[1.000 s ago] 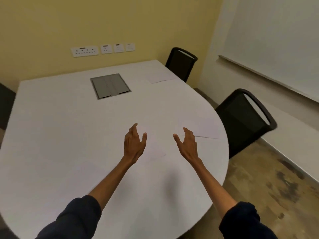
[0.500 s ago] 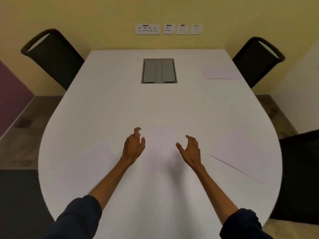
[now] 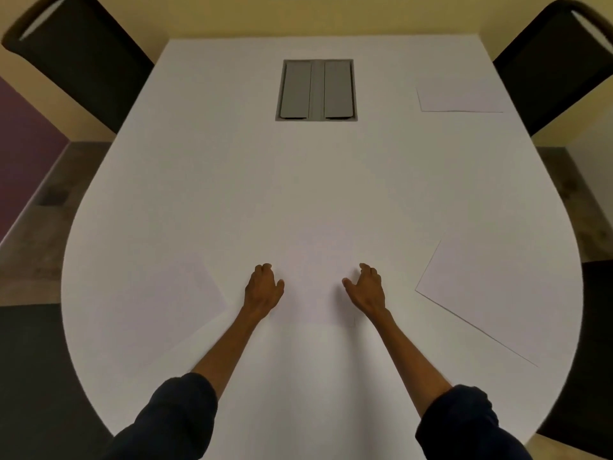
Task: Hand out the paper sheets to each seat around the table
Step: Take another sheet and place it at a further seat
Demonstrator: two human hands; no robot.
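Lying near the white table's (image 3: 232, 180) left edge is one paper sheet (image 3: 185, 293); the left hand (image 3: 263, 288) and right hand (image 3: 366, 288), fingers curled but holding nothing, flank a middle sheet (image 3: 318, 280); two more sheets (image 3: 504, 293) (image 3: 459, 97) sit along the right edge.

White table (image 3: 205, 180), four paper sheets (image 3: 497, 293)

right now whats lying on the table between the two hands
In the head view, a white paper sheet lies flat on the table between the left hand and the right hand; nothing else is there.
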